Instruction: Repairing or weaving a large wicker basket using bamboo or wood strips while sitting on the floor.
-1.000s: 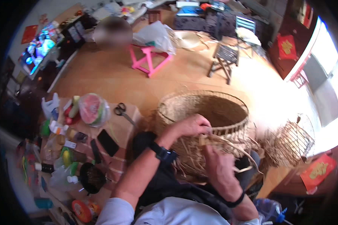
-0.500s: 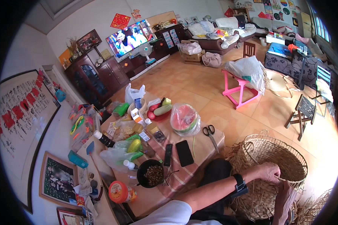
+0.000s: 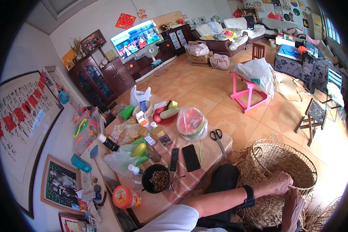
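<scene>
A large woven straw basket (image 3: 261, 207) stands upright at the lower right, its wire-framed rim partly bare. My left hand (image 3: 276, 183), with a black band on its wrist, is closed in a pinch at the near right part of the rim. Just below and to the right, my right hand (image 3: 293, 205) is closed too, its fingertips almost meeting the left ones. Between them shows a bit of pale straw strand; most of it is hidden by the fingers. Loose straw ends stick out around the basket's side.
Left of the basket is a table bearing scissors (image 3: 219, 142), a phone (image 3: 191, 158), a remote (image 3: 174, 159), a wrapped watermelon half (image 3: 192, 123), a black bowl (image 3: 145, 185) and an orange-lidded jar (image 3: 124, 198). Beyond stand a pink stool (image 3: 246, 92) and a folding stool (image 3: 312, 118). More straw (image 3: 324, 218) lies at right.
My left hand has shifted slightly right and turned a little along the rim, and my right hand has stayed close beside it. The basket stands where it was.
</scene>
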Demonstrator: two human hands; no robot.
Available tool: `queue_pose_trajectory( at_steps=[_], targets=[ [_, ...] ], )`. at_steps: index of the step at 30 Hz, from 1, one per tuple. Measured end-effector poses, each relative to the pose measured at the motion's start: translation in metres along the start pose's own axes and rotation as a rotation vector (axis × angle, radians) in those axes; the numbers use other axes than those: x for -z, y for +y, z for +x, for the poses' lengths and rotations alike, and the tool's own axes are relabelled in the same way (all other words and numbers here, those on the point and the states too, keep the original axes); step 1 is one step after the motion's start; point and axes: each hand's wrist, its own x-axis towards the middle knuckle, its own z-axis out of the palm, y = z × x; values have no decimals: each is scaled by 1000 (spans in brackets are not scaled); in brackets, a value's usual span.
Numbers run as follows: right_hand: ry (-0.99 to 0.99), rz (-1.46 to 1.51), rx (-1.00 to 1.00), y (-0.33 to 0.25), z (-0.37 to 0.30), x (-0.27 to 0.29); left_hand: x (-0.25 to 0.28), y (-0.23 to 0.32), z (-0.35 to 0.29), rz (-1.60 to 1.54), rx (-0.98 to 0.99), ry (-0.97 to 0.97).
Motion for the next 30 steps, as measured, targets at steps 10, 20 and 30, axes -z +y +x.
queue_pose_trajectory(
  at_steps=[10, 20, 30],
  targets=[
    [12, -267, -43, -10, 11, -21, 13, -63, 33, -493, 28, -449],
    [11, -422, -130, 8, 18, -28, 23, -42, 31, -454, 228, -326],
    [-146, -235, -203, -31, 17, 20, 4, -70, 24, -550, 135, -257]
  ],
)
